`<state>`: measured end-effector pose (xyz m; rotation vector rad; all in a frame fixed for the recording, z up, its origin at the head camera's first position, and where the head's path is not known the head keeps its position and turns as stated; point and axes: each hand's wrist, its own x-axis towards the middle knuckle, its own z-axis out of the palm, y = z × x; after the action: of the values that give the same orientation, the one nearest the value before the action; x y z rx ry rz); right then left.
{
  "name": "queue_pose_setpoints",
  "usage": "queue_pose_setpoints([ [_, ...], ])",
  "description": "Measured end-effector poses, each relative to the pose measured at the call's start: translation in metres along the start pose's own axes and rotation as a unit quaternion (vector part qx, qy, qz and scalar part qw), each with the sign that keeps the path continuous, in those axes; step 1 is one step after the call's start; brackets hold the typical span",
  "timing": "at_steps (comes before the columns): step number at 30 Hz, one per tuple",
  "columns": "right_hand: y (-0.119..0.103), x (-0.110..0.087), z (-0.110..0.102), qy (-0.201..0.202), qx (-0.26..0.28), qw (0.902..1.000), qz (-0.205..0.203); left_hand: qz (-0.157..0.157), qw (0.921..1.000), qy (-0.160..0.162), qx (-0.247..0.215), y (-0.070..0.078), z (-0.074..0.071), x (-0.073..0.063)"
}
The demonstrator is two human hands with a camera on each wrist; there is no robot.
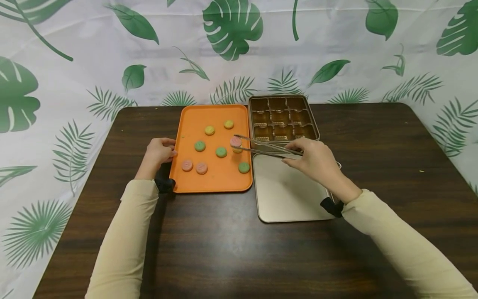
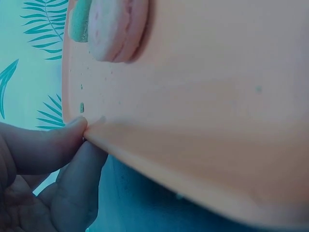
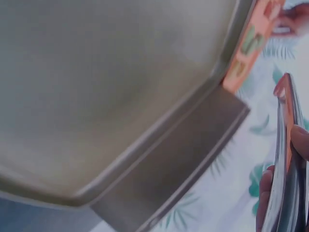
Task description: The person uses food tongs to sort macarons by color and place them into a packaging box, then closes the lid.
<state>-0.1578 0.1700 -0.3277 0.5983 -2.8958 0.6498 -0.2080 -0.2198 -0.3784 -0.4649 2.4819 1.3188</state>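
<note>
My left hand (image 1: 157,153) pinches the left rim of an orange tray (image 1: 214,182); in the left wrist view thumb and finger meet on its edge. In my right hand (image 1: 315,160) are metal tongs (image 1: 278,148), reaching left over the tray. Between their tips is a pink macaron (image 1: 235,141), with a yellow macaron (image 1: 237,150) partly hidden just below it. Whether those two macarons touch, I cannot tell. Lying about the tray are other macarons: pink (image 1: 201,168), green (image 1: 221,152) and yellow (image 1: 210,130).
Right of the tray stands a metal tin (image 1: 315,124) with a brown divided insert (image 1: 280,116) whose compartments hold nothing visible. Its lid (image 1: 289,191) lies flat in front, under my right forearm. A leaf-patterned cloth (image 1: 231,70) hangs behind the dark wooden table (image 1: 209,245).
</note>
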Motion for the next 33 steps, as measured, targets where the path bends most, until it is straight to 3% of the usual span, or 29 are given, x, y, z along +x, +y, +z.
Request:
queue_pose_setpoints([
  [9,0.03,0.017,-0.031,0.073,-0.004,0.9944,0.077,-0.002,1.0,-0.002,-0.005,-0.002,0.0,0.002],
  [18,0.072,0.029,-0.048,0.084,0.011,0.98,0.18,0.002,1.0,-0.001,-0.007,-0.003,-0.001,0.003],
  [25,0.093,0.031,-0.045,0.077,0.003,0.9735,0.215,0.007,1.0,0.001,0.0,-0.005,0.0,0.004],
  [33,0.109,0.03,-0.036,0.074,-0.015,0.9714,0.225,0.008,1.0,0.001,-0.001,-0.004,0.0,0.004],
])
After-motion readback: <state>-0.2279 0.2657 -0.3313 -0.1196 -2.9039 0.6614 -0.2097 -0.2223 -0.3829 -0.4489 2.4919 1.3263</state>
